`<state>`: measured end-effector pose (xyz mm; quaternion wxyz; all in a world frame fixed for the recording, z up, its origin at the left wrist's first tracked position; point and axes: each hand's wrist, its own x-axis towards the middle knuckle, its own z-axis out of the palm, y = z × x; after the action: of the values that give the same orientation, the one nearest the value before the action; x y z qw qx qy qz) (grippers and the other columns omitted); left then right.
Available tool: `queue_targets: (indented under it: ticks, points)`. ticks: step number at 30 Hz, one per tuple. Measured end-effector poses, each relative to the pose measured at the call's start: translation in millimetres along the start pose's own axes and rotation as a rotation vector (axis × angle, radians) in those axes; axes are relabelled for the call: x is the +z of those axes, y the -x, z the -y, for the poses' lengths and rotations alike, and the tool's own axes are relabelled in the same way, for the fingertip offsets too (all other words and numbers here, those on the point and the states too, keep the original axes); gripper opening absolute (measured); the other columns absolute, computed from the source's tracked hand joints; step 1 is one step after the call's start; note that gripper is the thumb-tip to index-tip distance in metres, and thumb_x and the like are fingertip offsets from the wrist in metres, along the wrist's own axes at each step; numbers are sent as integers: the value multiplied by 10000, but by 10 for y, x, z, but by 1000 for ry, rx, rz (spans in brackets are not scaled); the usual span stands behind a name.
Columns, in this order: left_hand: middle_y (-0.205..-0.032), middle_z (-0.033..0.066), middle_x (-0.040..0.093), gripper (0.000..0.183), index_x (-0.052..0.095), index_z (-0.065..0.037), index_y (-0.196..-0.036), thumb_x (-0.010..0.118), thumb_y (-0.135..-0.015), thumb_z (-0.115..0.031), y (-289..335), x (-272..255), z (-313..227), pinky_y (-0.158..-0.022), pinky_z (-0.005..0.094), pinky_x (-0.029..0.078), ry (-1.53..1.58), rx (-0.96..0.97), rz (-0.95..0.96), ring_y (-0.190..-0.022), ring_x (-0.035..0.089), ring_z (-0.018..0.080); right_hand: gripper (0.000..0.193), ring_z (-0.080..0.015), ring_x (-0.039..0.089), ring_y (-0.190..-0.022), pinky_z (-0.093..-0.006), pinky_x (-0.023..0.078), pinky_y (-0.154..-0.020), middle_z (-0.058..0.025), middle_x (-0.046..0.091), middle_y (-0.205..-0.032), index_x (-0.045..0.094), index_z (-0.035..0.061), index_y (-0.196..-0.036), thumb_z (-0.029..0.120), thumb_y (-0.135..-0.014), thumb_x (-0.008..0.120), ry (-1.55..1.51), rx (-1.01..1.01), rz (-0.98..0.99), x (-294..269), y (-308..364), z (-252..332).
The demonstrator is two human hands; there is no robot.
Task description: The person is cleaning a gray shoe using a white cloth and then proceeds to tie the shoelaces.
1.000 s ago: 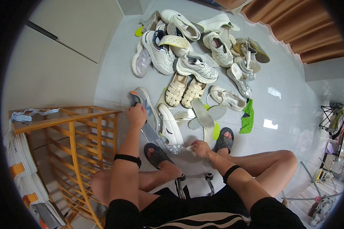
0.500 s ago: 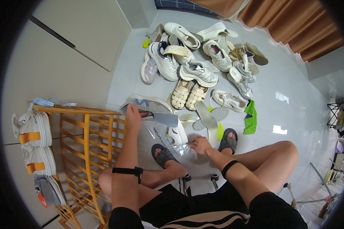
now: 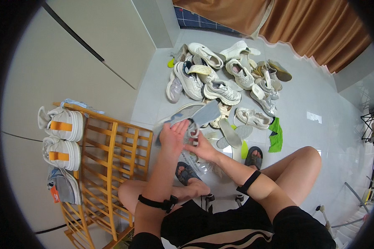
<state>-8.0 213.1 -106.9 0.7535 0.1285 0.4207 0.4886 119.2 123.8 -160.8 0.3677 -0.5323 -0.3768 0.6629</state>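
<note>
A grey shoe [image 3: 188, 110] with a blue-grey flap [image 3: 208, 114] sticking out to the right is held up over the floor in front of me. My left hand [image 3: 172, 136] grips its near side, fingers stretched along the opening. From the right, my right hand [image 3: 201, 147] pinches near the pale laces [image 3: 193, 131]; its fingertips are partly hidden. Beneath the hands, a crumpled clear plastic bag [image 3: 210, 169] lies by my sandalled left foot. Loose insoles [image 3: 230, 133] lie on the floor just right of the shoe.
Many white shoes [image 3: 222, 92] are heaped farther off. A bright green piece of material [image 3: 275, 137] lies to the right. At my left stands a wooden rack [image 3: 112, 166] with white shoes [image 3: 62, 153] on its side. A brown curtain [image 3: 311, 37] hangs at the back.
My right hand has let go of the plastic bag and moved up-left to the shoe. The shoe has shifted right and turned in my left hand. The view has swung slightly.
</note>
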Motion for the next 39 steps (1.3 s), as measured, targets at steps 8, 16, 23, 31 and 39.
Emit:
queue_targets:
  ticks: [8,16,23,31,39]
  points:
    - [-1331,325,656,191,515,37,-991,459,-1060,-132,693,506,-156,-1114,518,573,252,-435,206,-1296,651,420,773,-351,668,-1178,-427,546,-979,-221,628,-1356,366,-2,-1523,51,-847,737,260,-584,-603,-340,90,582]
    - [-1279,289,700,339,609,71,-1191,468,-1113,-227,1199,583,-587,-930,428,651,234,-521,594,-1091,744,372,605,-518,671,-1106,-525,526,-986,-360,677,-1148,383,-99,-1413,19,-882,647,458,-583,-722,-494,852,1544]
    - [-1210,274,713,294,556,52,-1257,597,-1043,-146,1911,1055,-518,-892,462,591,-925,475,628,-1021,737,391,683,-552,650,-1142,-526,506,-1034,-427,644,-1165,308,-150,-1445,82,-895,640,637,-439,-648,-496,1532,2051]
    - [-986,267,680,399,579,37,-1229,689,-847,1,2085,1395,-405,-777,544,568,-1646,1291,545,-911,681,488,650,-510,712,-1026,-498,579,-896,-414,678,-1078,321,-160,-1404,119,-903,627,746,-412,-555,-510,1958,2165]
    - [-938,194,718,63,687,-38,-900,685,-865,-90,2062,1462,-436,-691,472,589,-1995,1324,620,-752,725,378,585,-561,680,-1084,-526,558,-963,-481,632,-1119,366,-198,-1305,133,-898,623,436,-261,-372,-456,2200,2169]
